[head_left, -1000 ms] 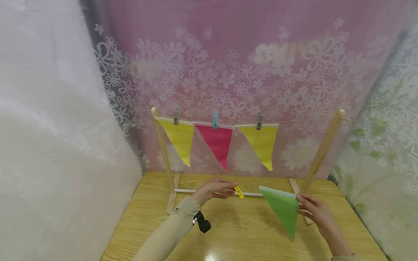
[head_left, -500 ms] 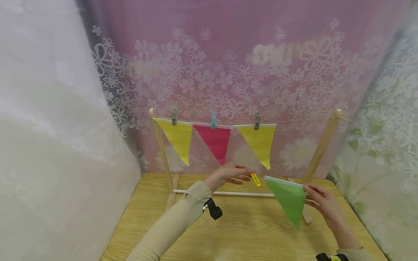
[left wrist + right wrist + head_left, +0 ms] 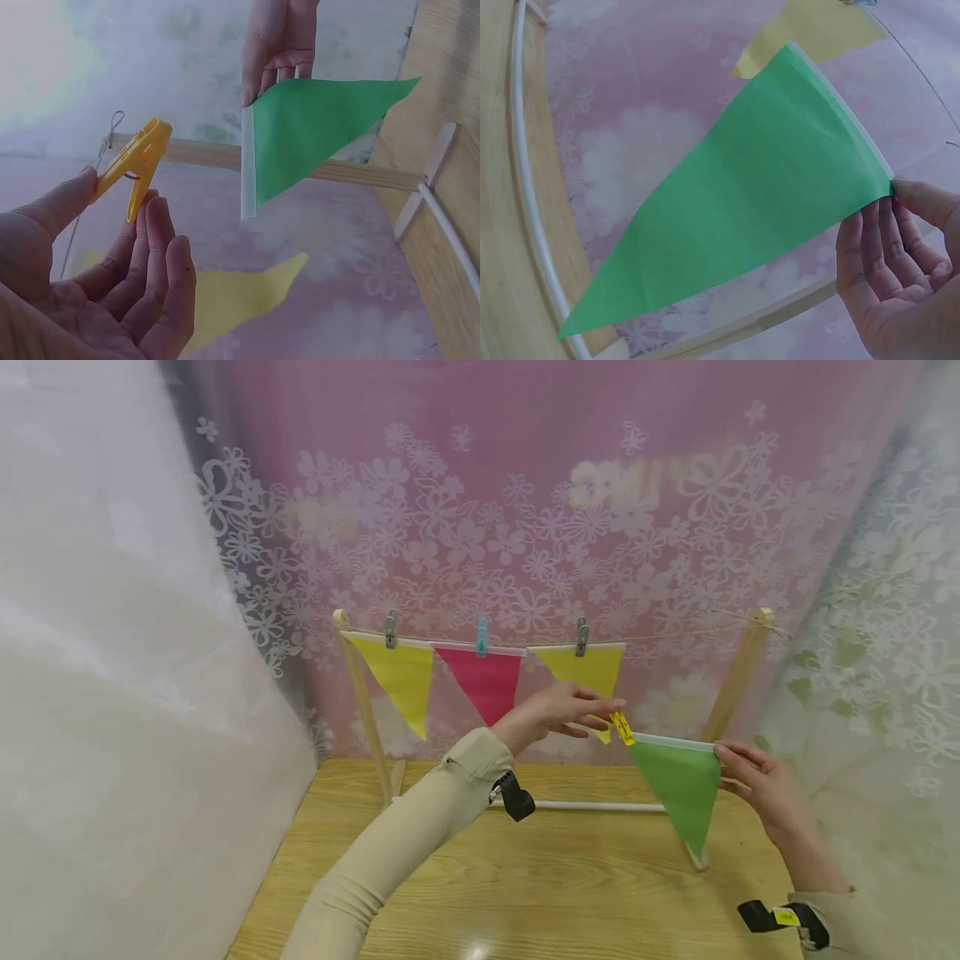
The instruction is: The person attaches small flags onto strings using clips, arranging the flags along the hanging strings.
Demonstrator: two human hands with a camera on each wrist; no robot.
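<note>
My left hand (image 3: 562, 710) pinches a yellow clothespin (image 3: 137, 161) by its handle ends, between thumb and fingers. With thumb and fingertips, my right hand (image 3: 765, 789) holds a green triangular pennant (image 3: 681, 781) by the right end of its white top edge; its point hangs down. In the head view the clothespin appears beside the pennant's left corner, while the left wrist view shows a gap between them. Behind, a red pennant (image 3: 483, 681) and two yellow pennants, the left one (image 3: 401, 672) and the right one (image 3: 596, 664), hang from a string (image 3: 675, 635), each under a clothespin.
The string runs between two wooden posts, left (image 3: 360, 702) and right (image 3: 738, 677). A white rod (image 3: 592, 807) joins their feet on the wooden table (image 3: 540, 877). Flowered curtain (image 3: 480, 527) hangs behind, and pale sheets stand at both sides.
Both hands have risen toward the string, with the left also moving right. The yellow clothespin and the green pennant have come closer together. The left hand now covers part of the hanging pennants.
</note>
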